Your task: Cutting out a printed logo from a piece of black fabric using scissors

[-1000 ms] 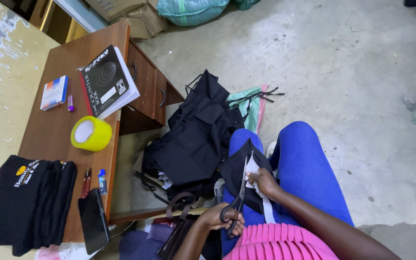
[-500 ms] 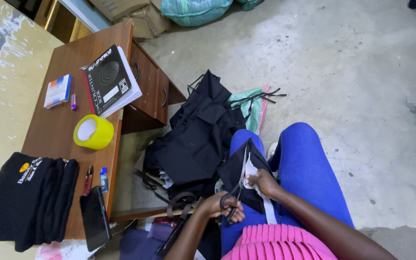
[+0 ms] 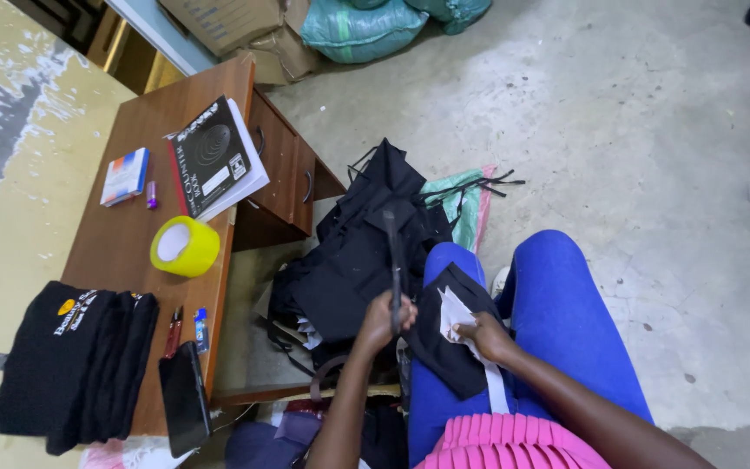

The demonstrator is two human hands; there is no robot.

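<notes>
Grey concrete floor [image 3: 653, 174] fills most of the view, with a green sack [image 3: 362, 26] and brown cardboard boxes [image 3: 236, 26] lying at its far edge. Next in size, a brown wooden counter [image 3: 123, 234] with drawers stands on the left. On the counter's near end lies a folded stack of black garments with a yellow emblem [image 3: 71, 365], and at the far end a black-covered book with white pages [image 3: 210, 156] rests over the drawer side. A heap of black fabric [image 3: 366, 243] is piled on the floor between the counter and the person's knees, with a strip of green and pink cloth [image 3: 457, 200] just behind it.

The person sits in blue trousers [image 3: 557, 321] and a pink pleated top [image 3: 505, 443]. A small black cloth piece with a white lining [image 3: 449, 321] lies on the left thigh; the right hand [image 3: 483, 334] pinches its white part between fingers and thumb. The left hand [image 3: 384, 317] is closed round the handle of dark scissors [image 3: 392, 252], blades pointing up and away over the heap, just beside the cloth piece.

Smaller things on the counter: a yellow roll of tape [image 3: 184, 246] near the middle, a black phone [image 3: 184, 395] at the near edge, a small blue and white box [image 3: 125, 175], and two pens [image 3: 184, 326] beside the garments.
</notes>
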